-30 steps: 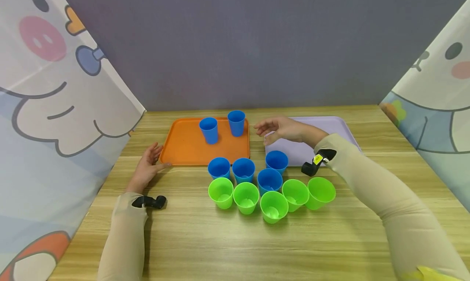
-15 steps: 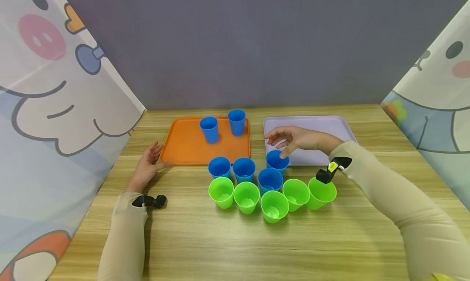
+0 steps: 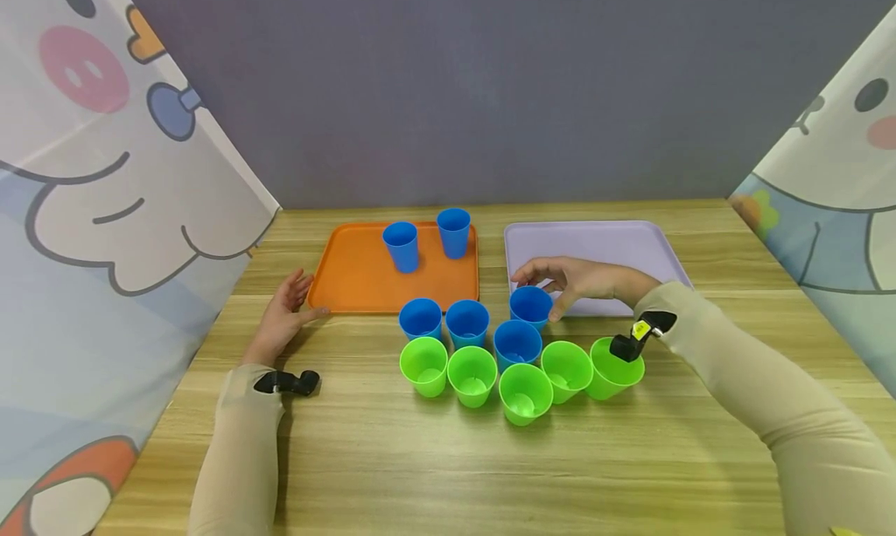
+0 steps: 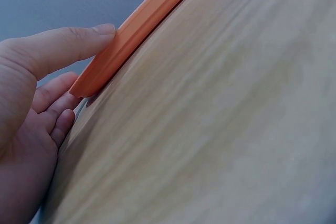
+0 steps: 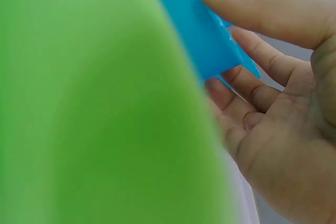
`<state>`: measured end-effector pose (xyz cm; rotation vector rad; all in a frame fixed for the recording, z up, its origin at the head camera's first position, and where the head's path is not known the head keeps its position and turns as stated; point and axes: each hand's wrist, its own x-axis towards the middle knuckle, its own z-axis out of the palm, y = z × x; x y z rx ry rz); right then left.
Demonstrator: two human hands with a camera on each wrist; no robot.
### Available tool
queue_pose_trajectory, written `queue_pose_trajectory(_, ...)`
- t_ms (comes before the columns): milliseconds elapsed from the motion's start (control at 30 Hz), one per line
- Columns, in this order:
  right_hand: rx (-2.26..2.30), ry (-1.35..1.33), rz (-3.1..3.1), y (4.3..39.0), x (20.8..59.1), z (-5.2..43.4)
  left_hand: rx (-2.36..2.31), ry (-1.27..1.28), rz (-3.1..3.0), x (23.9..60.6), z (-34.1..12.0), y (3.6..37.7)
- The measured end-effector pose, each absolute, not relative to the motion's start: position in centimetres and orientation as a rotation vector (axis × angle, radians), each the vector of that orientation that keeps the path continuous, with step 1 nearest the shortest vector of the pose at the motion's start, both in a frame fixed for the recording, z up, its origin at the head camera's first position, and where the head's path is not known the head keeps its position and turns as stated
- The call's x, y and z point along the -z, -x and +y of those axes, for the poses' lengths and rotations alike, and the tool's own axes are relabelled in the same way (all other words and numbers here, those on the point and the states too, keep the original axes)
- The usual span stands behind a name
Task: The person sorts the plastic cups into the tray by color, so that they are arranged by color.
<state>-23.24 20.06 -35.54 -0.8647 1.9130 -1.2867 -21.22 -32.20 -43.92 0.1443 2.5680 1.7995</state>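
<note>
My left hand (image 3: 281, 318) rests at the near left corner of the orange tray (image 3: 350, 283). In the left wrist view its straight thumb touches the tray's rim (image 4: 139, 32), and the relaxed fingers lie beside the corner. My right hand (image 3: 584, 278) holds a blue cup (image 3: 530, 306) at the near edge of the lilac tray (image 3: 602, 240), thumb on the near right side and fingers round the back. The right wrist view has that thumb against the blue wall (image 5: 205, 40); a blurred green cup (image 5: 105, 103) hides much of it.
Two blue cups (image 3: 402, 248) stand on the orange tray. Three more blue cups (image 3: 467, 322) stand in front of the trays, with several green cups (image 3: 525, 394) close before them. A grey panel (image 3: 448, 92) rises behind the wooden table (image 3: 392, 474).
My right hand has moved right and toward me from between the trays, down onto the blue cup by the lilac tray, and taken hold of it. The left hand has stayed put.
</note>
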Motion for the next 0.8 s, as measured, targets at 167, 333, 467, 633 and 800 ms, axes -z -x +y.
queue_pose_trajectory(167, 1.286, 0.865, 1.919, 23.1, 35.9, 20.2, -1.818, -0.153, 2.542, 42.6, -31.5, 20.6)
queue_pose_trajectory(333, 1.301, 0.858, 1.894, 22.9, 36.0, 20.2, -1.828, -0.154, 2.534, 42.0, -31.2, 20.2)
queue_pose_trajectory(467, 1.314, 0.851, 1.883, 22.9, 36.1, 20.3, -1.822, -0.135, 2.546, 43.1, -31.7, 20.7)
queue_pose_trajectory(633, 1.312, 0.855, 1.884, 22.9, 36.2, 20.4, -1.807, -0.138, 2.567, 43.9, -32.0, 21.0)
queue_pose_trajectory(800, 1.288, 0.855, 1.907, 23.0, 36.2, 20.4, -1.814, -0.145, 2.564, 44.1, -32.1, 21.1)
